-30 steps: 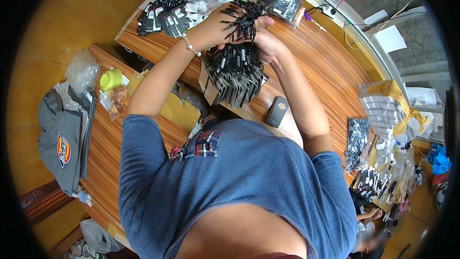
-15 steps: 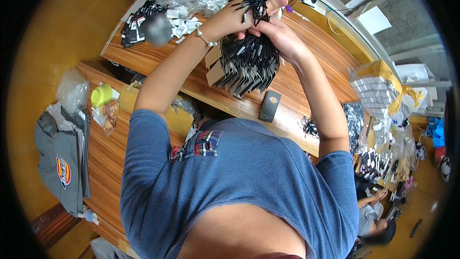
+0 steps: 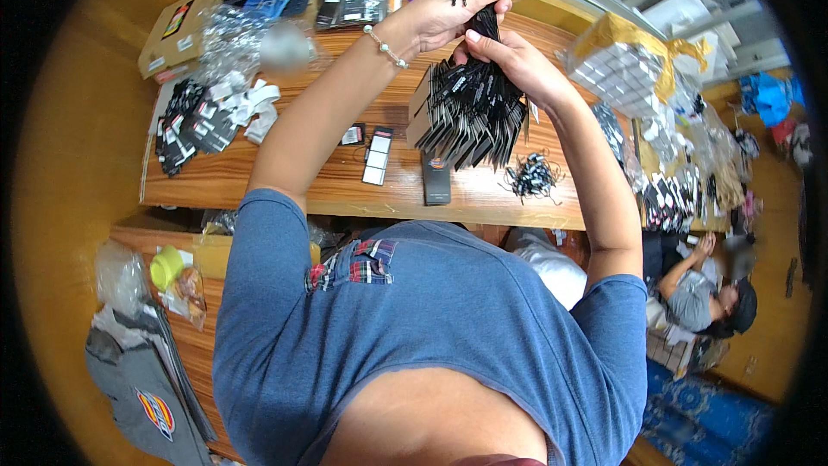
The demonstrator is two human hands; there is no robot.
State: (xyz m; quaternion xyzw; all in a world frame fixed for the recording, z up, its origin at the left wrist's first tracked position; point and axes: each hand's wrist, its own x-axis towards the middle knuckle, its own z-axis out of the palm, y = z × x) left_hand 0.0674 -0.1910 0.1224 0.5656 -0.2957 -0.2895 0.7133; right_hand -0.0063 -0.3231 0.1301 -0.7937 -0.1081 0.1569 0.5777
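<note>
Two hands clamp one bundle of black tags [image 3: 476, 112]: the left hand [image 3: 442, 21] encloses its gathered cords [image 3: 485, 24]; the right hand [image 3: 523, 67] pinches them just below, probably keeping the tags aligned. Below the hands, toward the torso, a dark tag [image 3: 436, 185] and loose cord heap [image 3: 533, 177] lie on the bench [image 3: 336, 197]. Farther left sits a tag pile [image 3: 191, 131], seemingly kept separate to prevent mixing.
</note>
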